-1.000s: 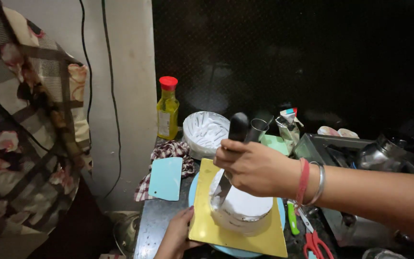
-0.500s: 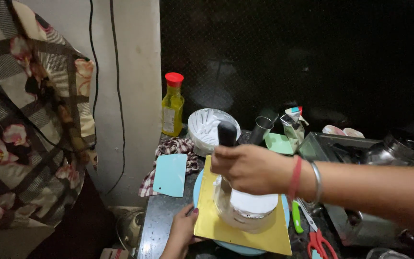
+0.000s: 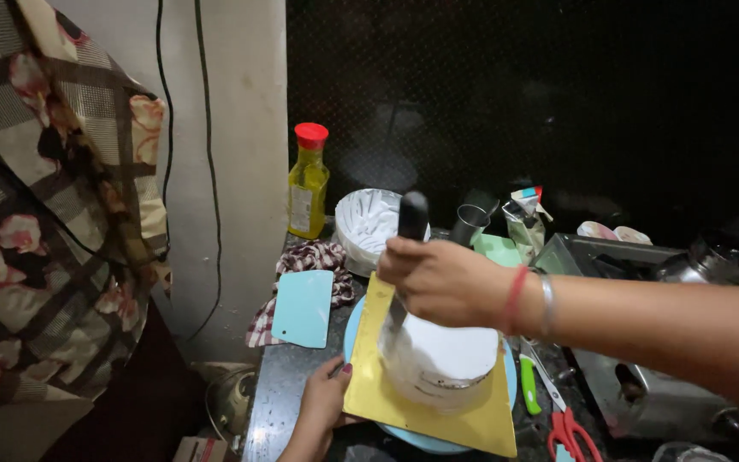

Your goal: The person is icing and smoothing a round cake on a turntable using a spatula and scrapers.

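Standing on a square yellow board [image 3: 369, 376] that rests on a round blue turntable [image 3: 425, 441], the white frosted cake [image 3: 442, 364] sits directly under the right hand [image 3: 442, 278], near the front edge of the dark bench [image 3: 280, 402]. That hand's grip is clenched around the black handle of a palette knife [image 3: 408, 231], held upright so its blade runs down against the cake's left side. The left hand [image 3: 327, 402] lies lower down, fingers curled on the rim of the turntable at the board's left corner, gripping it lightly.

The cake is a short cylinder, smooth and flat on top, with rougher smeared cream around its side.

A checked, flowered cloth [image 3: 36, 205] hangs large at the left. Behind the cake stand a white bowl [image 3: 369, 224] streaked with cream, a yellow bottle with a red cap [image 3: 308, 184], a steel cup [image 3: 470, 224] and a small packet [image 3: 523, 218]. A pale blue scraper [image 3: 303, 308] lies on a checked rag [image 3: 310, 261] just left of the board. Right of the turntable lie a green-handled tool [image 3: 528, 395] and red scissors [image 3: 570, 428], beside a steel stove [image 3: 643, 385]. The right forearm crosses over these things.
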